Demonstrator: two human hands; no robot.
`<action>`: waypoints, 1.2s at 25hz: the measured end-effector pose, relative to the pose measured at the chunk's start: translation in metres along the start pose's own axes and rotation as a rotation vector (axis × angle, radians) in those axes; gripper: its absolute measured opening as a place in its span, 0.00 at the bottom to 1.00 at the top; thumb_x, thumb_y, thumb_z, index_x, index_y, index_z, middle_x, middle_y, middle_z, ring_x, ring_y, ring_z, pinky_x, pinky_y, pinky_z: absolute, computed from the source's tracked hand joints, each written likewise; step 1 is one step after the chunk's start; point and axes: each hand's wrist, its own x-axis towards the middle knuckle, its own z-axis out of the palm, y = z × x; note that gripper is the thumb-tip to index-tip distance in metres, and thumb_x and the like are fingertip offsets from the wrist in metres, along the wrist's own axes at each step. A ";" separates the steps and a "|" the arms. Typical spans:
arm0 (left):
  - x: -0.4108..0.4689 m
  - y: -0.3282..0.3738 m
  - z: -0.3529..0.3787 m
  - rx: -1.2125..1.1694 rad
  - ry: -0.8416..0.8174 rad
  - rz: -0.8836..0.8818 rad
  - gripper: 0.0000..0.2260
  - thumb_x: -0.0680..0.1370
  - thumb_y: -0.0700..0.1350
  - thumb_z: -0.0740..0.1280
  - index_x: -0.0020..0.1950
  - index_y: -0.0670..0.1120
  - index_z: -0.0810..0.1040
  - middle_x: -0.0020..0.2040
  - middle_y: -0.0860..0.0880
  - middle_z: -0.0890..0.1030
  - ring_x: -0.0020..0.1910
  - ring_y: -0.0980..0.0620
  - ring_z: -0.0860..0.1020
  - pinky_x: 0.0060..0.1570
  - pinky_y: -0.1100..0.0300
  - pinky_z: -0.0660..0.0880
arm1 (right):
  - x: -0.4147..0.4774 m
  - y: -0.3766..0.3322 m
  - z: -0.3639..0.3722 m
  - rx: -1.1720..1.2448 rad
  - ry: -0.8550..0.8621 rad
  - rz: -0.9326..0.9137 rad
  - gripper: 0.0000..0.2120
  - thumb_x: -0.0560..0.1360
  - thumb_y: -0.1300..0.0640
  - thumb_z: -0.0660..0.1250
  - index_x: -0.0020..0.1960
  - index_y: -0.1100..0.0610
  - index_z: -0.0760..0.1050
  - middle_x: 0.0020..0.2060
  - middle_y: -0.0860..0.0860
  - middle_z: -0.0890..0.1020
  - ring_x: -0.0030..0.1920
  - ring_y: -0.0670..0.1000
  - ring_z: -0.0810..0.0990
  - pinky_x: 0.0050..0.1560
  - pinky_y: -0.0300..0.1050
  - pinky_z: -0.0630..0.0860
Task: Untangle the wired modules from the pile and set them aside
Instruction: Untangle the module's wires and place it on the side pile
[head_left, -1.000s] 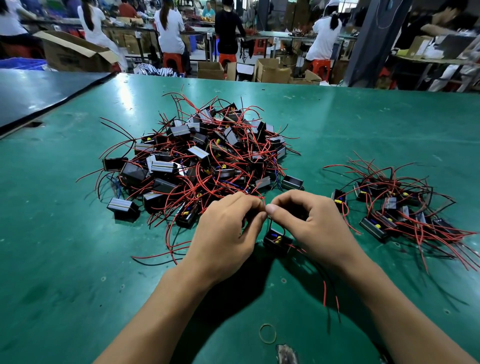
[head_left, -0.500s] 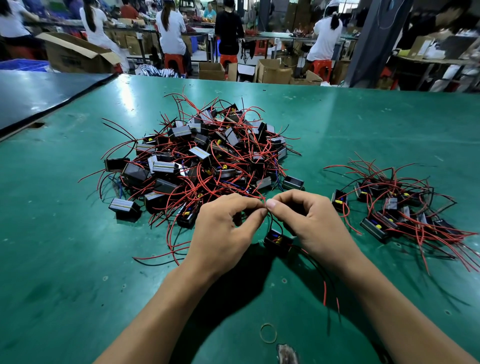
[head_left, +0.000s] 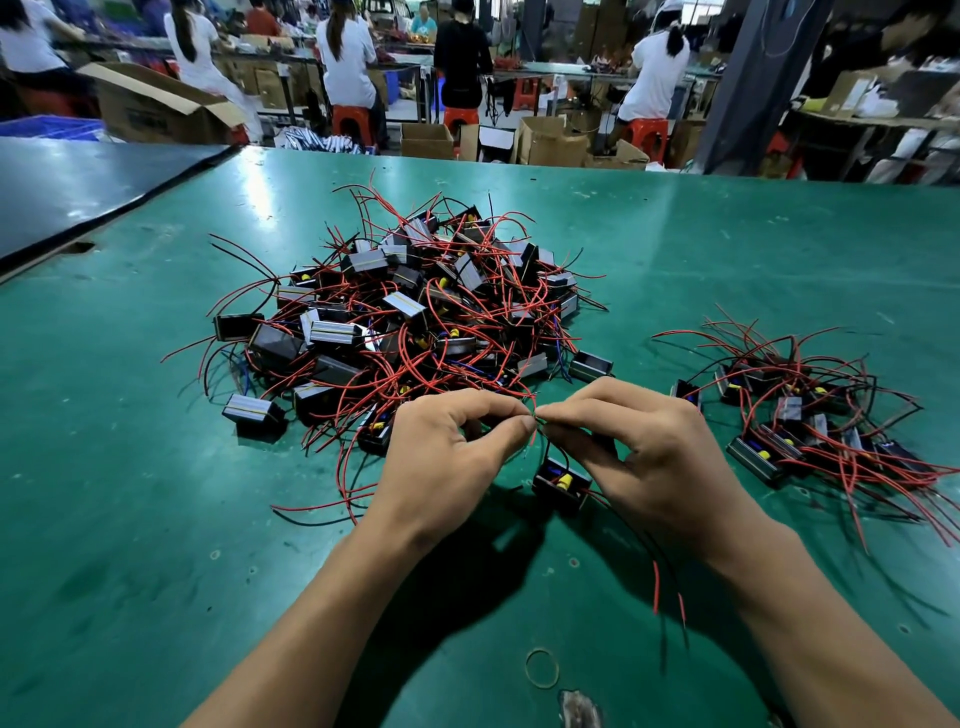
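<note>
1. Our left hand (head_left: 447, 457) and right hand (head_left: 649, 457) meet fingertip to fingertip, each pinching the thin wires (head_left: 535, 422) of one module between thumb and forefinger.
2. That module (head_left: 561, 483), a small black box with a yellow part inside, hangs or rests just below the two hands (we cannot tell whether it touches the green table (head_left: 130, 519)); its red leads trail toward the near edge.
3. The tangled pile (head_left: 415, 317) lies just beyond our knuckles, toward the far edge, red wires looping out all round.
4. A smaller group (head_left: 810, 415) of modules lies well apart from it, toward the right edge.
5. A rubber band (head_left: 542, 667) lies flat by the near edge.
</note>
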 end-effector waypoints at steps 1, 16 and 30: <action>0.000 0.000 0.000 -0.005 -0.007 -0.008 0.02 0.74 0.41 0.74 0.42 0.46 0.86 0.35 0.51 0.84 0.35 0.46 0.78 0.38 0.57 0.76 | 0.000 0.000 -0.002 -0.015 -0.018 -0.013 0.07 0.78 0.57 0.71 0.54 0.57 0.85 0.45 0.49 0.84 0.40 0.53 0.82 0.39 0.52 0.79; -0.002 0.000 -0.002 0.206 -0.086 0.142 0.04 0.75 0.48 0.75 0.48 0.49 0.87 0.39 0.58 0.83 0.40 0.59 0.77 0.45 0.54 0.76 | 0.002 -0.002 -0.002 -0.015 -0.024 0.047 0.08 0.79 0.51 0.70 0.49 0.55 0.84 0.42 0.45 0.80 0.38 0.43 0.77 0.38 0.44 0.76; -0.001 -0.002 0.001 0.144 0.032 0.140 0.06 0.72 0.45 0.76 0.49 0.53 0.87 0.39 0.63 0.82 0.41 0.58 0.78 0.45 0.57 0.76 | 0.007 -0.024 0.021 0.395 0.095 0.564 0.11 0.79 0.56 0.69 0.38 0.54 0.78 0.25 0.41 0.74 0.26 0.41 0.68 0.29 0.29 0.63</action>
